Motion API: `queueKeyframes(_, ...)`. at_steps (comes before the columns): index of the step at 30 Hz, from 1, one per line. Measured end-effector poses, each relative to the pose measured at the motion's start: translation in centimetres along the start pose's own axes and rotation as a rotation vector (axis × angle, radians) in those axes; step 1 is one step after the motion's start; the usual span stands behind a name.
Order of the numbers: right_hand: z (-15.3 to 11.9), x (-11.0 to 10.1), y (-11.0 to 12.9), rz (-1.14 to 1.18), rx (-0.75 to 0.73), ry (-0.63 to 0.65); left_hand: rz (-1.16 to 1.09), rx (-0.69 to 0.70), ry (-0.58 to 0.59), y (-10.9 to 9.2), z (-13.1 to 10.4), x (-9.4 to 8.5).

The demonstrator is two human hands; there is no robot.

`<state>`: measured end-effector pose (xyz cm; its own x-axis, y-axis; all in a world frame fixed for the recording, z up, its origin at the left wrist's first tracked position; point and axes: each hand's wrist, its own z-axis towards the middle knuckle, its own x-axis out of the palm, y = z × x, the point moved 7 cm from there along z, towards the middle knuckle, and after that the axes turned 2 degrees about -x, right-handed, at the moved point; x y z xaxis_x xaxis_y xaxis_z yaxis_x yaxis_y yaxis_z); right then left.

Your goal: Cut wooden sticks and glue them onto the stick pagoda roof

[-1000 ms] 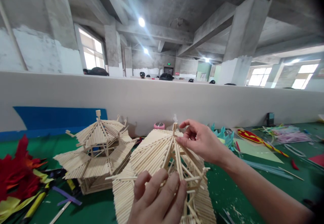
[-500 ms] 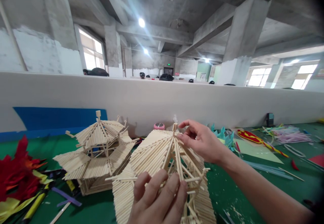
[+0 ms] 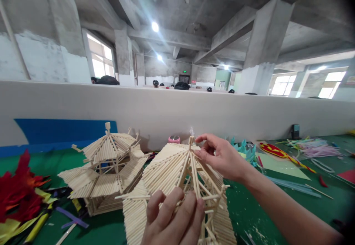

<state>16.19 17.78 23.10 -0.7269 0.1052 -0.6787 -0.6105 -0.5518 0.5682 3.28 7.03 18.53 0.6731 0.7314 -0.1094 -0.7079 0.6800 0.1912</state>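
A pavilion model of pale wooden sticks (image 3: 166, 167) stands in front of me, its roof partly covered and its right side showing bare frame sticks. My left hand (image 3: 174, 215) lies against the lower front of the roof, fingers bent over it; the fingertips' hold is hidden. At the roof's peak, beside the short upright post (image 3: 191, 141), my right hand (image 3: 215, 154) has its thumb and forefinger curved close to the top of the sticks. Whatever lies between those fingertips is too small to make out. A second, similar stick pavilion (image 3: 108, 163) stands to the left.
Red artificial leaves (image 3: 22, 186) and purple strips (image 3: 72, 217) lie at left on the green table (image 3: 266, 215). Behind the model is a pink round object (image 3: 174, 139). Teal paper pieces, a red-and-yellow ornament (image 3: 273, 150) and pastel strips lie right. A white partition (image 3: 155, 108) runs behind.
My right hand's fingers have shifted very slightly near the peak. My left hand and both models look nearly the same.
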Motion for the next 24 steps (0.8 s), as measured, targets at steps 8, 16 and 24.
queueKeyframes(8,-0.1,-0.2,-0.2,0.066,-0.005,-0.021,0.005,-0.006,0.004,0.0,0.0,0.0)
queueKeyframes(16,-3.8,-3.9,-0.7,0.285,0.013,-0.424,-0.015,-0.07,0.173,0.1,0.4,0.0)
queueKeyframes(24,-13.5,-2.1,-0.4,0.289,0.162,-0.613,-0.005,-0.111,0.218,0.3,0.7,-1.0)
